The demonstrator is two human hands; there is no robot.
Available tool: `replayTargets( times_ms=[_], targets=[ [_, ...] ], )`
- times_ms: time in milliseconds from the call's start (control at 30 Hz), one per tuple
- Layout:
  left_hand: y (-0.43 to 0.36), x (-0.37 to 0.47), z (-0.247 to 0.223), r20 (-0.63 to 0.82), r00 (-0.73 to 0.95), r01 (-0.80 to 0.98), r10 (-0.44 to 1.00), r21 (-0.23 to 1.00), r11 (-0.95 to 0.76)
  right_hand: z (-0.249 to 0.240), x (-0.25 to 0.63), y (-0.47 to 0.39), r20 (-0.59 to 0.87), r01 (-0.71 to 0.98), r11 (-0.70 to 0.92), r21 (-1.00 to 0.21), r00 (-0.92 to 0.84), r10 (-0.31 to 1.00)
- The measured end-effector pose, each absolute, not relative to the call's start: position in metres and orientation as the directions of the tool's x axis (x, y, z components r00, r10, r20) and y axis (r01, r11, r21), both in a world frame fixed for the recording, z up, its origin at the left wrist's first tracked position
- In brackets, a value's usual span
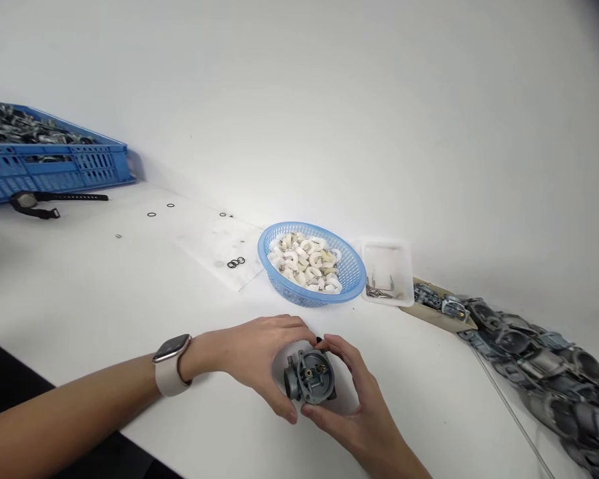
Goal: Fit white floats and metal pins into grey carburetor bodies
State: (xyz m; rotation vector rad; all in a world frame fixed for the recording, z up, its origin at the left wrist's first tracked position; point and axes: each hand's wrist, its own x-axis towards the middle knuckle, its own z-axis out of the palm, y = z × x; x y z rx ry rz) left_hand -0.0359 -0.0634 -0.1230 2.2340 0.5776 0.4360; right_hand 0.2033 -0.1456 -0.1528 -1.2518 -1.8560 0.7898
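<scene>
Carburetor body (315, 378) between both hands at the white table (454, 412), open chamber up; resting or lifted, cannot tell. Right hand (362, 402) in from lower right, half open in a C, thumb and fingers gripping near and far edges. Left hand (257, 349) in from left, thumb and fingers curved around left side; firm hold unclear. Beyond: blue basket (279, 287) of white rings (307, 263).

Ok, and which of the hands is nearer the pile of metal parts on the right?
Right. The right hand curves around the right of the carburetor, with the pile of metal parts farther right; the left hand is on the carburetor's left, farther from the pile.
</scene>
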Motion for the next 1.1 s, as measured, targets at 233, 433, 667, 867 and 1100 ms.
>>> replayTargets(
  times_ms=[233,433,667,867,1100],
  targets=[
    [-0.067,-0.034,-0.127,0.153,0.826,0.28,0.543,0.724,-0.631,-0.132,0.222,-0.142,0.118,0.652,0.314,-0.69,-0.327,0.938],
    [-0.066,-0.033,-0.127,0.173,0.757,0.357,0.63,0.699,-0.62,-0.104,0.26,-0.132,-0.056,0.727,0.25,-0.639,-0.368,0.928],
    [-0.069,-0.027,-0.146,0.282,0.779,0.315,0.559,0.596,-0.739,-0.076,0.262,-0.099,0.245,0.73,0.343,-0.59,-0.244,0.939],
    [-0.076,-0.024,-0.149,0.345,0.76,0.328,0.551,0.528,-0.783,-0.033,0.224,-0.024,0.161,0.892,0.39,-0.228,-0.36,0.919],
    [-0.075,-0.023,-0.15,0.279,0.789,0.266,0.548,0.648,-0.713,-0.056,0.192,0.057,0.022,0.926,0.377,0.013,-0.377,0.926]
  ],
)
